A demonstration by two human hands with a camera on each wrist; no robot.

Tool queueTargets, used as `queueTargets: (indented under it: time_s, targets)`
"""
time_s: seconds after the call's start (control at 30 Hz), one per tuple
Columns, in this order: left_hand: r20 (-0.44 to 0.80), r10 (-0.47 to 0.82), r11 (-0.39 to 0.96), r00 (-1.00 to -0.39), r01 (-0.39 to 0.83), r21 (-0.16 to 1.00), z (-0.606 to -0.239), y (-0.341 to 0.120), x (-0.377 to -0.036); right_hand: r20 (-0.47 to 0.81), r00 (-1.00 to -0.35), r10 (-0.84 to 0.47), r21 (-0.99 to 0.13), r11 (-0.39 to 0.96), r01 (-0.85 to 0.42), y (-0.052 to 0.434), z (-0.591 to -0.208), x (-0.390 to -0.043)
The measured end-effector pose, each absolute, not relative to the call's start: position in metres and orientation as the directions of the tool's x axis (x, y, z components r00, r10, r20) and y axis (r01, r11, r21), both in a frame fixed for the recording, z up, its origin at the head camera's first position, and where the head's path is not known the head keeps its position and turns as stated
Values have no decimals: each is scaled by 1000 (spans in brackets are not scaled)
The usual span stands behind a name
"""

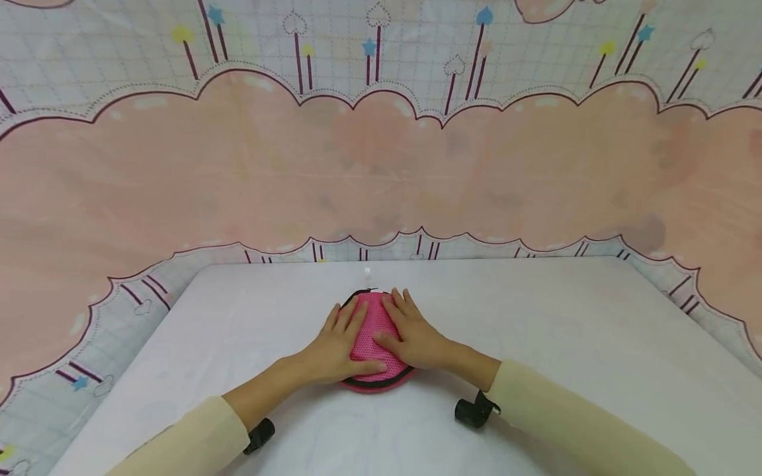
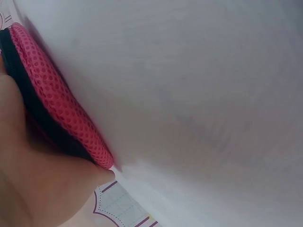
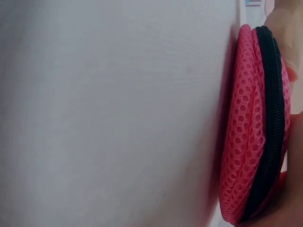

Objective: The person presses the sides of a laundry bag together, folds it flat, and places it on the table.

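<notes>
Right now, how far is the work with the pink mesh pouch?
Done: the pink mesh pouch lies flat on the white table, and its black zipper looks closed along the edge the right wrist view shows. In hand: the left hand and the right hand both rest on top of it with straight fingers. Left: nothing is lifted or opened yet.

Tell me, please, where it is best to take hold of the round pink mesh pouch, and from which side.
Probably by its rim. The pink mesh pouch lies flat on the white table, and the left hand and right hand rest on top. Pinch across the black zipper seam from the left or right side, where the edge shows.
</notes>
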State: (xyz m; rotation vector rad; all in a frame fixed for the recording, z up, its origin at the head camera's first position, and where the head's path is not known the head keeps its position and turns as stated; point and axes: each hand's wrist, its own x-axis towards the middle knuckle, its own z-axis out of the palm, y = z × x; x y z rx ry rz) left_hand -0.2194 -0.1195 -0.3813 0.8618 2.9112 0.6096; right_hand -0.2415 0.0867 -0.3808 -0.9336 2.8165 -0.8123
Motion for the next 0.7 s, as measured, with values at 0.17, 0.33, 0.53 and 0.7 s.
queueTargets:
  time_s: [0.17,0.33,0.53,0.7]
  targets:
    - [74,521,786,-850,511,348,-382,-120,-222,85,-788,-610,-389,707,-590,87,-377,-242]
    - [91,514,816,-853,519,254,-380,-121,-223,84,-749,-657,-331,690,-643,86,-373,-243]
    - [142,578,789,-803,595,155,-379,-124,-227,121,-697,-706,-181,675,-715,83,-370,-241]
    - [113,612,755,-783,621,213,-381,-127,-230,122,-695,-709,-155,678,-719,82,-371,-241]
